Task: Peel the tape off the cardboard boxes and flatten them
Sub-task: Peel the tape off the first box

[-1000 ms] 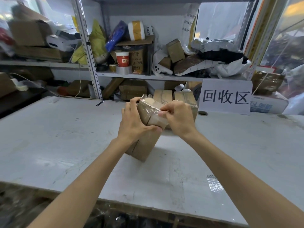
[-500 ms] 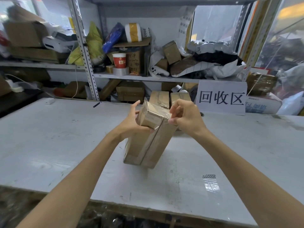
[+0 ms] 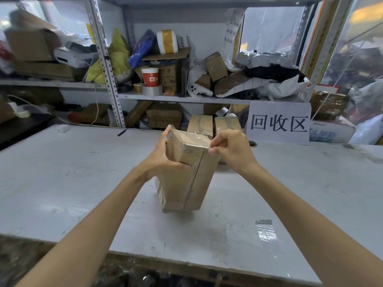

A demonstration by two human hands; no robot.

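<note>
A tall brown cardboard box [image 3: 182, 183] stands tilted on its lower end on the white table [image 3: 62, 183], sealed with clear tape [image 3: 194, 181] that runs down its front and over its top. My left hand [image 3: 163, 156] grips the box's upper left side. My right hand [image 3: 230, 146] pinches at the tape on the top right edge. Two more taped boxes [image 3: 213, 125] stand behind it.
A white paper sign [image 3: 278, 123] with black characters leans at the back right. A strip of clear tape [image 3: 266, 233] is stuck to the table at the front right. Metal shelving [image 3: 107, 65] crammed with cartons, bags and tape rolls rises behind the table.
The box has been turned and set more upright, with its lower end nearer me. My right hand has shifted from the top face to the top right edge.
</note>
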